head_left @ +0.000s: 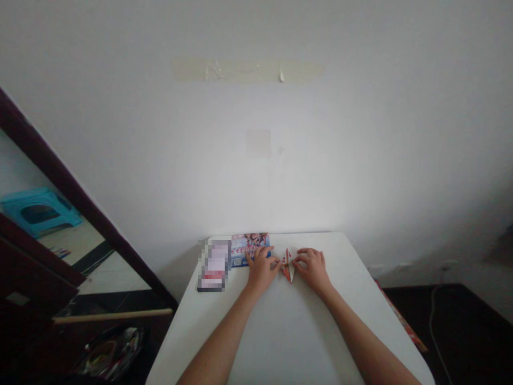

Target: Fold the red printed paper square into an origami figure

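Observation:
A small folded paper (287, 271), printed in red, orange and white, lies on the white table (276, 331). It has a narrow diamond shape, with a crease running along its length. My left hand (261, 268) pinches its left edge between thumb and finger, the other fingers bent over a printed flyer. At the right edge, my right hand (313, 268) pinches the paper with thumb and forefinger, its other fingers curled above. The fingertips cover parts of both paper edges.
The blue and red flyer (250, 243) lies at the table's back edge, left of centre. Beside it is a phone (215, 264) with a blurred screen. Behind stands a white wall (360, 133). A blue plastic stool (40, 209) shows at far left, and a bag (112, 353) below.

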### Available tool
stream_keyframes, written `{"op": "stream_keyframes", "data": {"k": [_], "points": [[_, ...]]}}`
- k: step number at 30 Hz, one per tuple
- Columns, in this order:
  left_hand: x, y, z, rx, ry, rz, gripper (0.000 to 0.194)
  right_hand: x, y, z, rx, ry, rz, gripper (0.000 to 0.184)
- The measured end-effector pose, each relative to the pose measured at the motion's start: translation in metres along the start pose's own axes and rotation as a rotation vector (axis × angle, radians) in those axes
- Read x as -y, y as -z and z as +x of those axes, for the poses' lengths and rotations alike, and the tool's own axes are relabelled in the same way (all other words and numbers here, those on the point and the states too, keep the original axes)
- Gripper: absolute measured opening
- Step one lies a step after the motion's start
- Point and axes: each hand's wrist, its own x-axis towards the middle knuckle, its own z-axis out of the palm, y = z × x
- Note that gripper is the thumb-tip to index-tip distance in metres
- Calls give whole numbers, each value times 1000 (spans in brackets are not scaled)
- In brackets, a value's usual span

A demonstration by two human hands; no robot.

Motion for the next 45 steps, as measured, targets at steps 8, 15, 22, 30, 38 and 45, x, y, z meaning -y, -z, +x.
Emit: {"op": "stream_keyframes", "data": {"k": [8,15,22,30,38,45], "points": [[-3,-8,-1,-31,-1,46,11,18,-8,-6,-68,-98,-70,26],[-1,-9,-1,-32,18,40,20,19,-13,-7,-87,-113,-107,22],[-4,-7,-3,-29,-29,40,14,22,-7,-8,-80,-74,-109,18],[-1,-8,-2,-18,7,35,11,22,-6,-9,-77,-71,-123,17],[-1,-7,-2,-7,-13,40,10,22,-6,-8,-63,-102,-93,17],[2,-6,-3,37,-48,10,18,21,-6,-9,-69,-98,-74,18]]}}
